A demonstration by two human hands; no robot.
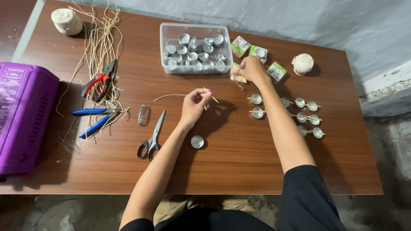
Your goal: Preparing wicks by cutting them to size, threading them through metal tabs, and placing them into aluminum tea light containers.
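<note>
Toothpick [210, 95] pinched with a wick [170, 96] in left hand [193, 105] fingers; right hand [252, 68] fingers pinch toothpicks [237, 76] from an open box on the tabletop [239, 162].

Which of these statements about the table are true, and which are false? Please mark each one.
1. The left hand pinches a thin wooden stick. True.
2. The right hand holds the scissors. False: the scissors lie flat on the table, untouched; the right hand reaches into an open box of sticks.
3. The clear plastic tub contains small metal cups. True.
4. One single metal cup stands near the left forearm. True.
5. Both balls of string lie side by side. False: one ball is at the far left corner, the other at the right.
</note>
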